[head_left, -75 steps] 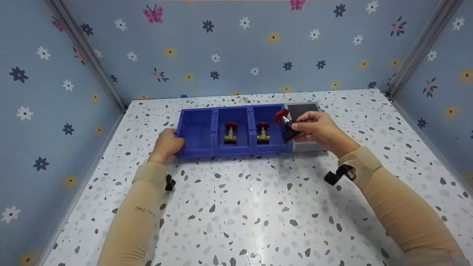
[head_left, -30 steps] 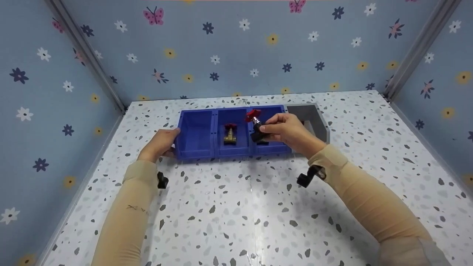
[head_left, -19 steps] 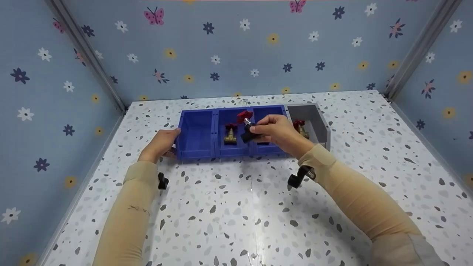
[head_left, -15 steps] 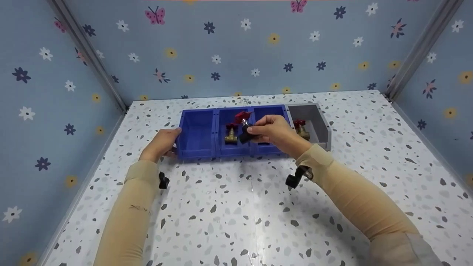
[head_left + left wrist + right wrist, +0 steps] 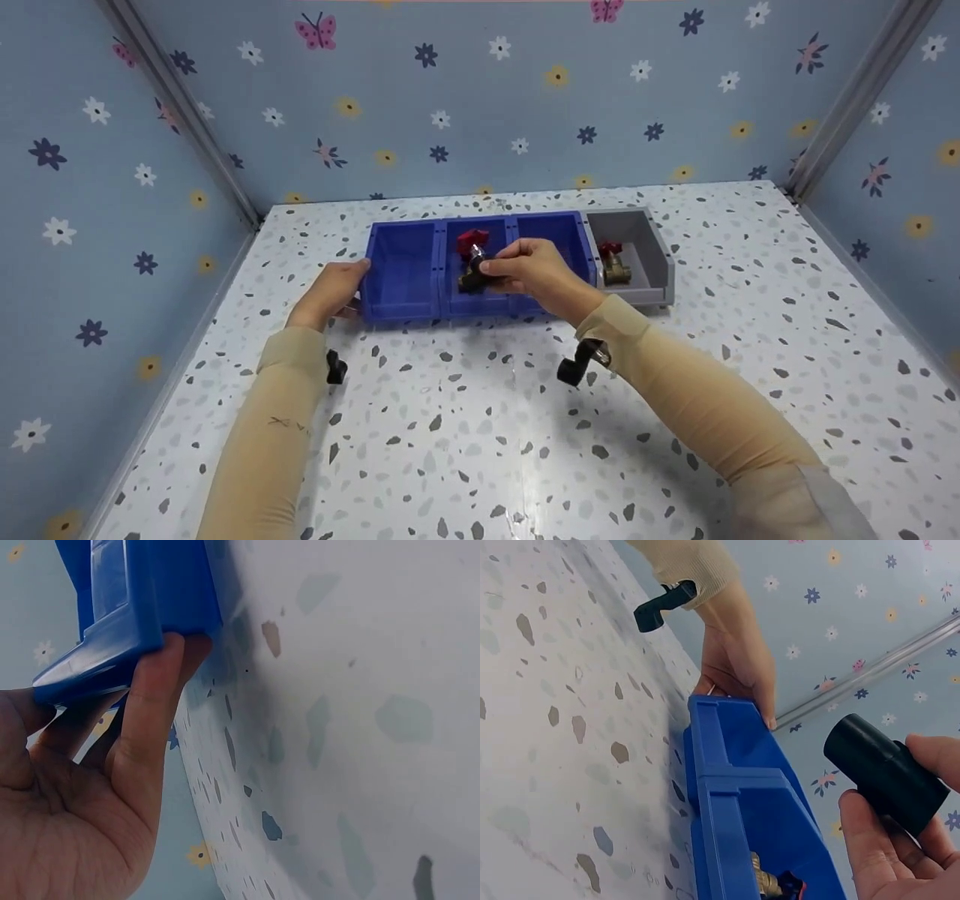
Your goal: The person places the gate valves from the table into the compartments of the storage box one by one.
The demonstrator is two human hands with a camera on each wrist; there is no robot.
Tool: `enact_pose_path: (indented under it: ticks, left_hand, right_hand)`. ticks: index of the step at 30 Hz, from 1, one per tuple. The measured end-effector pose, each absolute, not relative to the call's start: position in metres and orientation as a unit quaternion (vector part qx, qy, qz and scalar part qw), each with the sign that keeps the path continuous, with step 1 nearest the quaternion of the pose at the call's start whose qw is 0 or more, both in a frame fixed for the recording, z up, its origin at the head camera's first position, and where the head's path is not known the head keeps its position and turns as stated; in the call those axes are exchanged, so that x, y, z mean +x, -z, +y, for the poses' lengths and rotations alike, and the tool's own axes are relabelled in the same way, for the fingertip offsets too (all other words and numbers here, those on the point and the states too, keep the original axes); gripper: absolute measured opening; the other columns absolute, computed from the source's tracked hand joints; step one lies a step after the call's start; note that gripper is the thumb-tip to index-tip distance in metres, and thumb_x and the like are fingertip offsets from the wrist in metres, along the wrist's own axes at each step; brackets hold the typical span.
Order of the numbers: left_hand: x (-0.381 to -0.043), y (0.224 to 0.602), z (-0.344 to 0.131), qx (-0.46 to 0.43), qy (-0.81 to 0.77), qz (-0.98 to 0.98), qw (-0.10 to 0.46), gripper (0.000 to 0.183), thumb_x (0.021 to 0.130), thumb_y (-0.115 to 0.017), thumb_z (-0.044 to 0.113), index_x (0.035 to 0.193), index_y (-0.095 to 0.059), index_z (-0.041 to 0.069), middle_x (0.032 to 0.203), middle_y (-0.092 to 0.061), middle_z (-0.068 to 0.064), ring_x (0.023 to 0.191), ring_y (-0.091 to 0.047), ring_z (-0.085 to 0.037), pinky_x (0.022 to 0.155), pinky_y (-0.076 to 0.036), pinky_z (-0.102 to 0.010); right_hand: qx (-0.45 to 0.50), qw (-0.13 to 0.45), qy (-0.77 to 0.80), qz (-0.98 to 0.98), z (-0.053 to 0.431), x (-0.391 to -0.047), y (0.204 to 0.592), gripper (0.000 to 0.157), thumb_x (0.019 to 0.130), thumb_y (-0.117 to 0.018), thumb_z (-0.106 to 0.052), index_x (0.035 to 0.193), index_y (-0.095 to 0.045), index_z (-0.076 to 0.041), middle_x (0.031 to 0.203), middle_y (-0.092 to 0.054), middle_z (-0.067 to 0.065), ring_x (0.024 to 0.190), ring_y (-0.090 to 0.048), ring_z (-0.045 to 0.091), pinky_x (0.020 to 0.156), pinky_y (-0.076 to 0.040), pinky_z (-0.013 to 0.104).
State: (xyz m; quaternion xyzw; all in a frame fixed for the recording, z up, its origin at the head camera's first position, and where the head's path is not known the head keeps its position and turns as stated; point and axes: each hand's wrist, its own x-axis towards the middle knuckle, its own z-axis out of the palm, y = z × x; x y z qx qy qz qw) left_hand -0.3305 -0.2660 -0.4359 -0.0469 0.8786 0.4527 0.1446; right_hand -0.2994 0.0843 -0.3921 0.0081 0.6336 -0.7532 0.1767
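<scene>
My right hand [image 5: 536, 274] holds a black-bodied valve [image 5: 477, 271] with a red handwheel [image 5: 472, 241] between thumb and fingers. It hangs over the second blue bin [image 5: 480, 307] from the left. In the right wrist view the black pipe-like body [image 5: 885, 771] is tilted in the grip. Below it a brass valve [image 5: 765, 877] lies in a blue bin, mostly hidden in the head view. My left hand [image 5: 330, 291] grips the outer side of the leftmost blue bin [image 5: 401, 310], thumb at the rim. Its fingers [image 5: 150, 705] press against that bin's wall in the left wrist view.
Three blue bins and a grey bin [image 5: 656, 296] stand joined in a row on the speckled white table [image 5: 465, 420]. Another brass valve [image 5: 616, 270] with a red handwheel lies in the grey bin. My right hand covers part of the third blue bin [image 5: 551, 225]. Flowered panels [image 5: 480, 90] enclose the table.
My right hand has carried the black valve left, from beside the grey bin to over the second blue bin, uncovering the grey bin's brass valve. My left hand has shifted slightly on the bin.
</scene>
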Motion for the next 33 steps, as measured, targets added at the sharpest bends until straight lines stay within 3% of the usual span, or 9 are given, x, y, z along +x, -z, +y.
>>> enact_pose_path:
  ticks: [9, 33]
  left_hand:
    - [-0.331, 0.436, -0.267, -0.051, -0.459, 0.874, 0.150, 0.068, 0.115, -0.033, 0.052, 0.158, -0.055, 0.003, 0.149, -0.064, -0.024, 0.093, -0.073, -0.018, 0.078, -0.061, -0.029]
    - [-0.330, 0.438, -0.266, -0.062, -0.473, 0.865, 0.153, 0.066, 0.116, -0.034, 0.052, 0.154, -0.059, 0.004, 0.145, -0.066, -0.022, 0.087, -0.073, -0.013, 0.078, -0.061, -0.029]
  right_hand:
    - [0.009, 0.174, 0.760, 0.626, 0.064, -0.299, 0.396, 0.019, 0.092, -0.080, 0.006, 0.096, -0.063, -0.001, 0.137, -0.065, 0.028, 0.119, -0.075, 0.037, 0.093, -0.066, 0.038]
    - [0.018, 0.172, 0.782, 0.599, 0.016, -0.308, 0.402, 0.016, 0.096, -0.079, -0.001, 0.105, -0.067, 0.000, 0.137, -0.068, 0.028, 0.123, -0.074, 0.038, 0.098, -0.064, 0.039]
